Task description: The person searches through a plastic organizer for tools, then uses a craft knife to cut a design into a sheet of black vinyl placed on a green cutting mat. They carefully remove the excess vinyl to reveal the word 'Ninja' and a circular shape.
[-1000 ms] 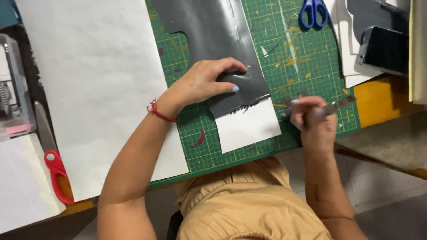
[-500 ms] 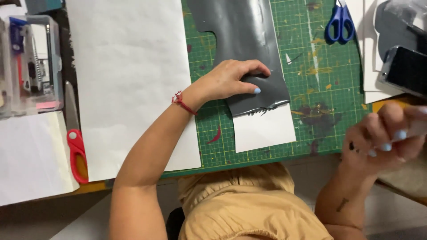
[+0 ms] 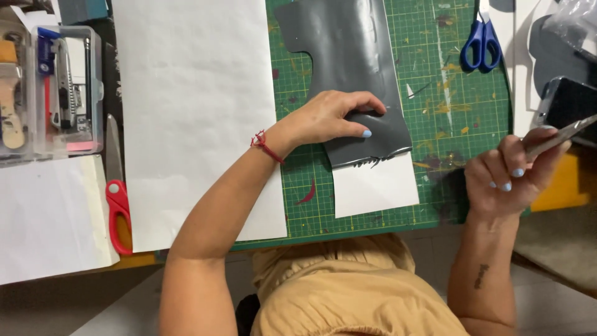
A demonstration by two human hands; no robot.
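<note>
Pressing down on the grey sheet (image 3: 348, 74), the left hand (image 3: 333, 117) lies flat with its fingers spread narrow, the fingertips on the sheet's lower part. That sheet rests on the green mat (image 3: 460, 112), its ragged lower edge overlapping a white paper (image 3: 373, 186) that sits just below it on the mat. The right hand (image 3: 507, 177) is raised off the mat's right edge, fingers curled around a slim metal knife (image 3: 556, 138); the blade end cannot be made out. Blue scissors (image 3: 480, 42) lie on the mat, up and to the right of the grey sheet. A large white sheet (image 3: 193, 112) covers the mat's left side, touching the left forearm. Left of the mat, red scissors (image 3: 118, 199) lie on the surface, with a clear box (image 3: 62, 87) of tools above them. A dark phone (image 3: 569, 106) lies right of the mat, just behind the right hand.
</note>
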